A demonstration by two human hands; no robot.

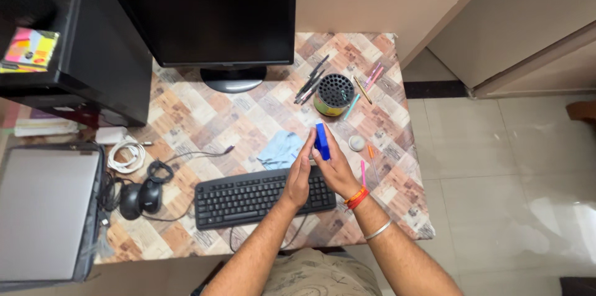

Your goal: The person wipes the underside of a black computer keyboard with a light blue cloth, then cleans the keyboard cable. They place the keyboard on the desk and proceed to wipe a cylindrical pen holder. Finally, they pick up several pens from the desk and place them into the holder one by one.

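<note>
Both of my hands are raised over the right end of a black keyboard (248,198). My right hand (338,168) grips a small blue block (321,141), held upright between the fingers. My left hand (300,172) has its fingers stretched up and pressed against the left side of the block. Beyond the hands stands a round pen holder (334,94) with a black perforated top. A light blue cloth (280,149) lies just left of the hands. A small white round object (357,142) sits to the right.
A black monitor (211,26) stands at the back of the patterned table (198,119). Several pens (310,81) lie around the holder. A black mouse (138,198), a coiled white cable (127,156), a black tower (93,47) and a closed laptop (46,212) are on the left. Tiled floor (509,172) lies right.
</note>
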